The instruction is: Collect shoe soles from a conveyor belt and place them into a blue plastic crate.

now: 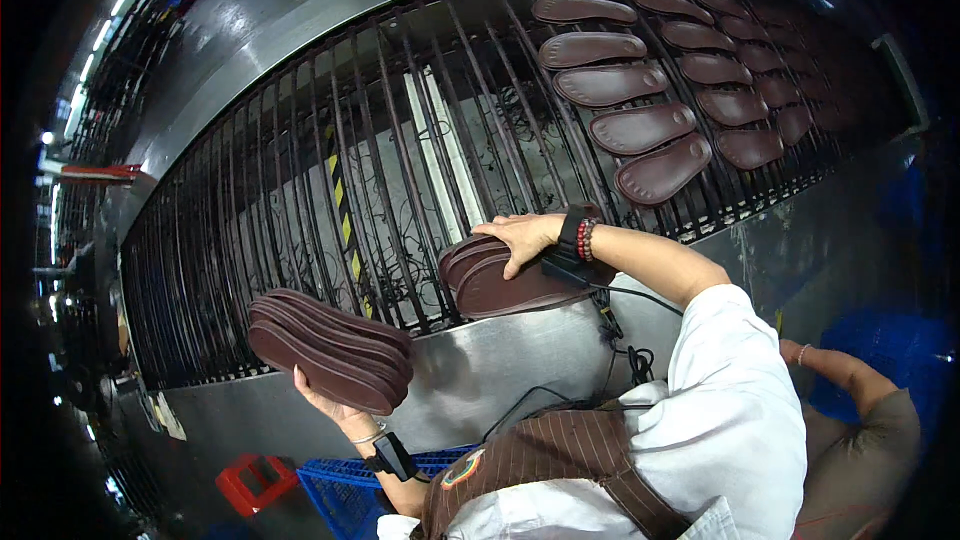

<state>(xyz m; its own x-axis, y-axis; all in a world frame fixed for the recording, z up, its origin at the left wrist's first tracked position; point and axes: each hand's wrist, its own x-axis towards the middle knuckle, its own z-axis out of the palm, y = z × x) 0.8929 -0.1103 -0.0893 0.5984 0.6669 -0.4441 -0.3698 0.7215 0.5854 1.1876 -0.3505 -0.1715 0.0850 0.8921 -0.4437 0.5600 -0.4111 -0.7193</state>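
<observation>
My left hand (333, 406) grips a thick stack of dark brown shoe footbeds (330, 350) from below, holding it tilted over the near edge of the roller rack. The fingers under this stack are mostly hidden. My right hand (527, 238) is clasped over a second stack of brown footbeds (520, 285) at the rack's near edge. Its thumb lies across the nearest footbed while the fingers reach over the far side. Part of this second stack disappears behind my right wrist and forearm.
Rows of single brown footbeds (664, 168) lie on the dark roller rack (290, 170) to the right. A metal ledge (490, 360) runs along its near side. A blue crate (345, 490) and a red plastic item (256, 483) stand below. Another person's arm (850, 375) shows at right.
</observation>
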